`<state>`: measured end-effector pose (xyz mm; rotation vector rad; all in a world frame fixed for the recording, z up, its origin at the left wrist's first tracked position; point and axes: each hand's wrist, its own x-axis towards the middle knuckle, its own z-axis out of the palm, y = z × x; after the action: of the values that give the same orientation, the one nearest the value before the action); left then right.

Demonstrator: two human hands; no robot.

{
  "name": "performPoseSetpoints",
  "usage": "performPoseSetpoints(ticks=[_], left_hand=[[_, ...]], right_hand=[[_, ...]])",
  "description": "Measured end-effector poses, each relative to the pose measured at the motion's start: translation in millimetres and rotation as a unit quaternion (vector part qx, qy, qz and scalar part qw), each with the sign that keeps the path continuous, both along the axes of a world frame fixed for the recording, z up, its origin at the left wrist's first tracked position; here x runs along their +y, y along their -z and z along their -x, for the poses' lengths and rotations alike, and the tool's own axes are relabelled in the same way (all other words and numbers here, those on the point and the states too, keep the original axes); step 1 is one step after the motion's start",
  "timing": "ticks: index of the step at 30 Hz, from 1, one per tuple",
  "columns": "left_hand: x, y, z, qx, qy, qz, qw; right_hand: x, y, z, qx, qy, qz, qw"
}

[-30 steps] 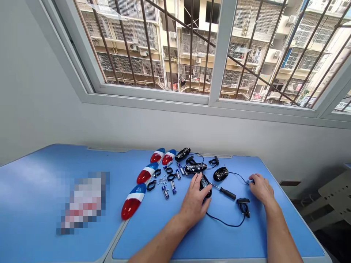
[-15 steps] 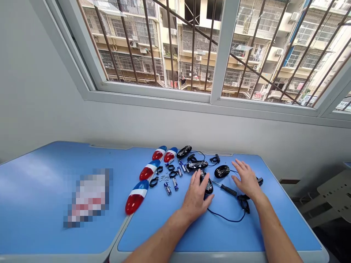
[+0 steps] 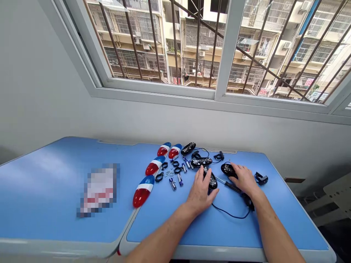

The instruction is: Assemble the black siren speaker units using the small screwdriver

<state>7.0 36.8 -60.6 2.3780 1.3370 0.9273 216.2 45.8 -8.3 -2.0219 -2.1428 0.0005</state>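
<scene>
My left hand (image 3: 199, 193) rests with fingers spread around the near end of a black oval light housing (image 3: 211, 181), thumb apart on its right side. My right hand (image 3: 244, 179) has its fingertips and thumb on the right end of another black oval housing (image 3: 227, 169), which lies on the table. Between the hands lies a screwdriver (image 3: 232, 187) with a black handle. Under my right wrist is a black corded part (image 3: 248, 201), partly hidden. Two more black housings, one in the middle (image 3: 201, 162) and one farther back (image 3: 188, 148), lie beyond my left hand.
Several red, white and blue oval covers (image 3: 143, 190) line the left along the table seam. Several batteries (image 3: 172, 184), black ring clamps (image 3: 159, 177) and small screws (image 3: 169, 174) lie beside them. A black clip (image 3: 261, 178) is at right; a blurred packet (image 3: 99, 190) lies far left.
My right hand has come left and down onto the right-hand housing. My left hand stays around its housing. The whole view has shifted slightly.
</scene>
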Motion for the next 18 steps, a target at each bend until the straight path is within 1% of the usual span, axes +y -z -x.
performPoseSetpoints(ticks=[4, 8, 12, 18], left_hand=[[0.5, -0.2, -0.3, -0.007, -0.003, 0.019, 1.0], [-0.1, -3.1, 0.9, -0.005, -0.009, 0.045, 0.999], [-1.2, -9.8, 2.2, -0.014, 0.0, 0.064, 0.998], [-3.3, -18.2, 2.9, -0.032, 0.032, 0.1, 0.994]], right_hand=[[-6.8, 1.0, -10.8, -0.031, 0.052, 0.018, 0.998], [-6.6, 7.5, -18.4, -0.027, 0.084, 0.029, 0.996], [-4.0, 13.5, -22.3, 0.002, 0.09, 0.015, 0.996], [-3.1, 15.5, -23.7, 0.018, 0.074, 0.008, 0.997]])
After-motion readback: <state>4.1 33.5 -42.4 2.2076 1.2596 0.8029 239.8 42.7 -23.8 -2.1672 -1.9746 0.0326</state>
